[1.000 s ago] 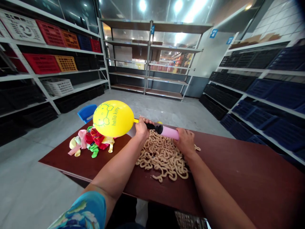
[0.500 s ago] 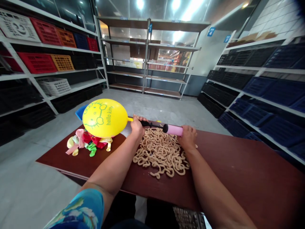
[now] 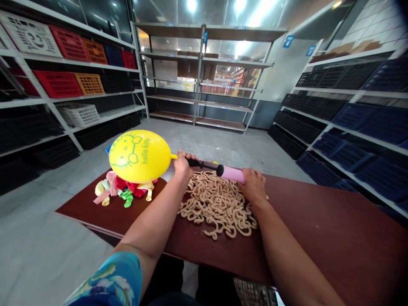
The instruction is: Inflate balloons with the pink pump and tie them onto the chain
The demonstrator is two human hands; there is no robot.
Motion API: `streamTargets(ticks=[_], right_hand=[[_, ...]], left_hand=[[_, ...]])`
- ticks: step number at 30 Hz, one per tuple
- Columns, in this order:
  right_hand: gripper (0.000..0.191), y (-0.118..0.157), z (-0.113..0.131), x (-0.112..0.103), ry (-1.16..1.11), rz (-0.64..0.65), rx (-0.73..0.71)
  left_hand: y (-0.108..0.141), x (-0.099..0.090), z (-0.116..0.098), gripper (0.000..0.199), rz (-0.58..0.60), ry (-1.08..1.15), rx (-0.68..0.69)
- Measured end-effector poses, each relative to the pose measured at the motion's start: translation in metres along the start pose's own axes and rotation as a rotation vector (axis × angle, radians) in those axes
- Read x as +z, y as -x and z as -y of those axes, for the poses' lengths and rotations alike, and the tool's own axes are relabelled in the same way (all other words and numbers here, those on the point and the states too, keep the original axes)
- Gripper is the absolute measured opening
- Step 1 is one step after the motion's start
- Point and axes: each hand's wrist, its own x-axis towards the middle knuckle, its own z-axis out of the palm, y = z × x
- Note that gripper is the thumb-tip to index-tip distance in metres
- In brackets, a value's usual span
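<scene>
A yellow balloon (image 3: 140,156) printed with "hello kitty" is inflated, its neck running into my left hand (image 3: 184,163). That hand is closed around the balloon's neck and the black nozzle end of a balloon pump (image 3: 232,174). My right hand (image 3: 253,183) wraps the far end of the pump's pink barrel. A stretch of black rod shows between the barrel and the left hand. Below the pump lies a heap of tan, curled strips (image 3: 219,206). Limp balloons (image 3: 127,191) in pink, red, green and cream lie under the inflated one.
Everything rests on a dark red-brown table (image 3: 312,229). Behind it stands a grey metal rack (image 3: 199,114). Shelves with red crates (image 3: 57,83) and others line the left, dark blue crates (image 3: 376,148) the right. A blue object (image 3: 108,148) peeks out behind the balloon.
The view has shifted slightly, so the table and shelves sit a little further right. Both hands keep their hold on the pump, and the balloon's size looks about the same.
</scene>
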Motion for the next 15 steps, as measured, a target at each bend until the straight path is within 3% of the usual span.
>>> streamTargets(ticks=[3, 6, 15], right_hand=[[0.039, -0.001, -0.018, 0.007, -0.011, -0.037, 0.065], [0.036, -0.003, -0.024, 0.015, -0.049, -0.082, 0.037], [0.050, 0.000, 0.017, 0.007, -0.124, -0.127, -0.131]], left_hand=[[-0.008, -0.004, -0.009, 0.032, -0.028, 0.025, 0.022], [-0.012, -0.006, -0.009, 0.032, -0.024, 0.037, 0.043], [0.007, 0.000, 0.015, 0.032, 0.005, 0.024, -0.023]])
